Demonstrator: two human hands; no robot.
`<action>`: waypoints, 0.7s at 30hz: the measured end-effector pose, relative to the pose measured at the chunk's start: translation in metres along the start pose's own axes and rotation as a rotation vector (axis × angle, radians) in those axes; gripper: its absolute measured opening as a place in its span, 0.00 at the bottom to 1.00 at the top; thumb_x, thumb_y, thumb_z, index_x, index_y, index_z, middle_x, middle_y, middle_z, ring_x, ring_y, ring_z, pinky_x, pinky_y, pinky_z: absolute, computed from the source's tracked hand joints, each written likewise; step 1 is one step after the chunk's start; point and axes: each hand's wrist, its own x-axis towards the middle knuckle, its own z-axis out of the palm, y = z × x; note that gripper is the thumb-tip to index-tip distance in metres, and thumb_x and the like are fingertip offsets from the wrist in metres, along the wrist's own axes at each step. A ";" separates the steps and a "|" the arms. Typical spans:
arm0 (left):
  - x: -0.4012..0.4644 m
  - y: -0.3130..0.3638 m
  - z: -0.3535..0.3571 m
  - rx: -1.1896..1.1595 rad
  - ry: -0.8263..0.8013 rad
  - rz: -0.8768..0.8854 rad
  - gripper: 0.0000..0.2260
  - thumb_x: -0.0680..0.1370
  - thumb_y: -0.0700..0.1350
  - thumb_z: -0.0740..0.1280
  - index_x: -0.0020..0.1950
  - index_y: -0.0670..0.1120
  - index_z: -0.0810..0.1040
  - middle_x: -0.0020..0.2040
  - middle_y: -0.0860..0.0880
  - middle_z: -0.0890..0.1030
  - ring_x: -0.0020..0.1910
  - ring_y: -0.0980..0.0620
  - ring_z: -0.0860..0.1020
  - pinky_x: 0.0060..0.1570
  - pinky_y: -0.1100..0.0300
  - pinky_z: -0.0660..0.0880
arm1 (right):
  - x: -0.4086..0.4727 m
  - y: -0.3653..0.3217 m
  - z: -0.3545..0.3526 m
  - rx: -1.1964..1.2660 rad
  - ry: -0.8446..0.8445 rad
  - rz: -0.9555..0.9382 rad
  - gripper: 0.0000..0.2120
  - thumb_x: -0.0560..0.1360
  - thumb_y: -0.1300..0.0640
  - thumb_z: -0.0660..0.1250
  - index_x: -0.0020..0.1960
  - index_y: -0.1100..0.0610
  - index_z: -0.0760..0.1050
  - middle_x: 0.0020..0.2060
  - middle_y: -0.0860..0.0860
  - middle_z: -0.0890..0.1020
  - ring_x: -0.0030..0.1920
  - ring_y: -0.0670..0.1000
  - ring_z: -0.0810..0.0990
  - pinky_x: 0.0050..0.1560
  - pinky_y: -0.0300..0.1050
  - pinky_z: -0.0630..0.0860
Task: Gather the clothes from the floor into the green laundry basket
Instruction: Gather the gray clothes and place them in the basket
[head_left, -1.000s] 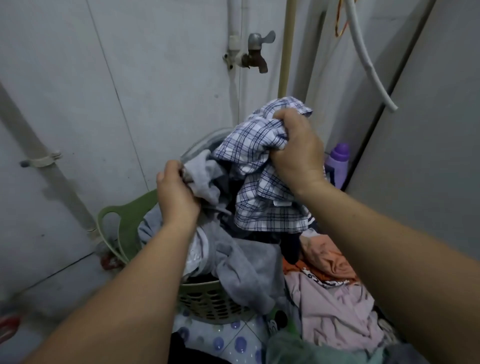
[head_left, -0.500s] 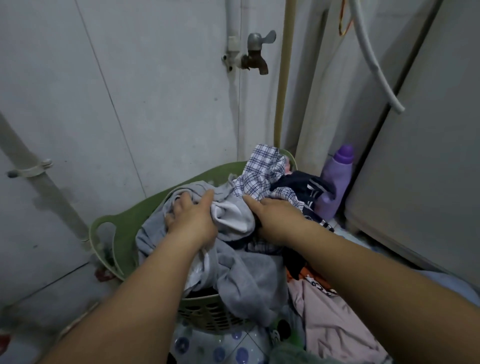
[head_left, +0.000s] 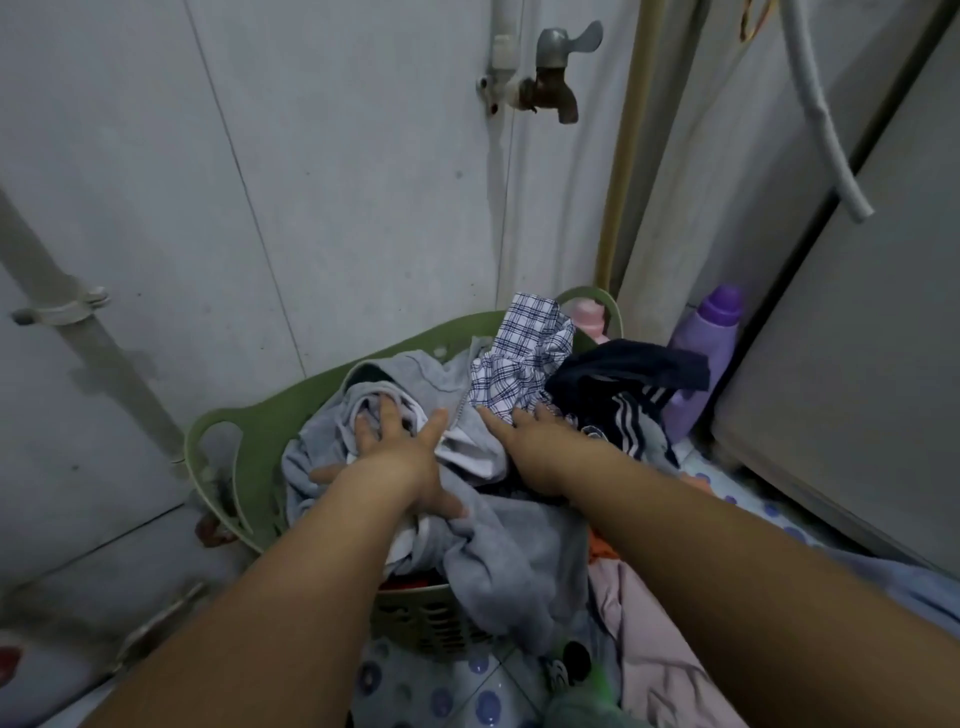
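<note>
Atop green laundry basket: left hand, right hand spread, pressing clothes down

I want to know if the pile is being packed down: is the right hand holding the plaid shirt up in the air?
No, the right hand lies flat on the clothes in the basket, with the plaid shirt resting there.

A metal tap juts from the wall — a purple bottle stands below, right.
</note>
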 end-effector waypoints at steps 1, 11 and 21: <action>0.001 -0.001 0.001 -0.026 -0.007 -0.015 0.52 0.68 0.62 0.72 0.74 0.63 0.34 0.74 0.44 0.25 0.74 0.36 0.31 0.71 0.33 0.52 | 0.005 0.004 0.003 0.047 -0.026 -0.022 0.43 0.77 0.59 0.62 0.76 0.45 0.33 0.77 0.58 0.50 0.76 0.64 0.46 0.73 0.65 0.55; -0.036 0.033 -0.022 0.318 0.128 0.058 0.37 0.72 0.58 0.70 0.76 0.57 0.55 0.77 0.39 0.49 0.76 0.35 0.52 0.68 0.30 0.55 | -0.044 0.037 -0.031 0.333 0.645 -0.010 0.19 0.73 0.65 0.61 0.61 0.53 0.77 0.60 0.55 0.78 0.60 0.58 0.75 0.60 0.51 0.74; -0.052 0.052 0.019 0.121 -0.170 0.583 0.42 0.59 0.55 0.78 0.69 0.59 0.63 0.67 0.51 0.73 0.61 0.46 0.75 0.60 0.50 0.75 | -0.070 0.104 0.011 1.060 0.324 -0.025 0.58 0.60 0.54 0.80 0.77 0.46 0.44 0.73 0.52 0.62 0.73 0.51 0.63 0.69 0.42 0.63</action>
